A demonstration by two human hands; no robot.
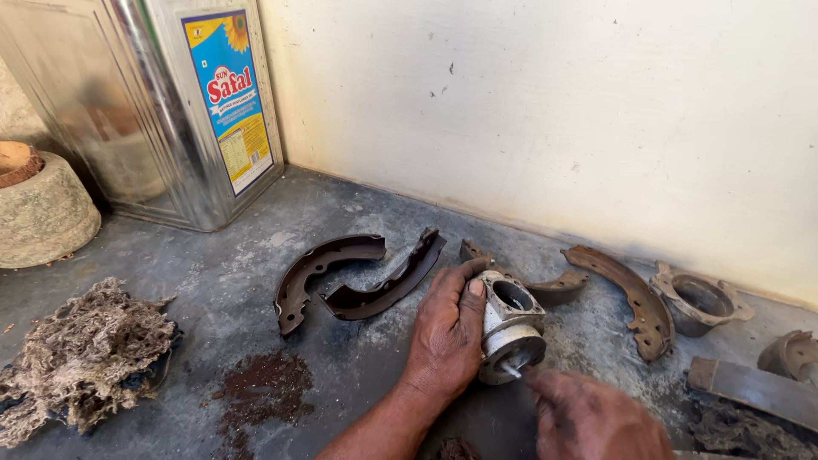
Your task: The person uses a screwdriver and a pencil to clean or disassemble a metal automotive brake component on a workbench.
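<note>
A small grey metal housing [509, 324] with a round opening is held on the grey bench [256, 255] by the left hand [447, 328], whose fingers are wrapped around its side, the thumb lying on top. The right hand [588, 417] is seen just beside it, a fingertip touching the thin pin at the lower end; how far its other fingers are curled cannot be told. Two dark brake shoes [354, 277] are laid to the left, two rusty brake shoes [630, 294] and a rusty flange [700, 298] to the right. A tall square tin [145, 102] with a blue and yellow label [230, 94] is placed in the corner, beside a stone block [43, 213]. A bundle of cotton waste [85, 353] lies near a brown stain [264, 388].
</note>
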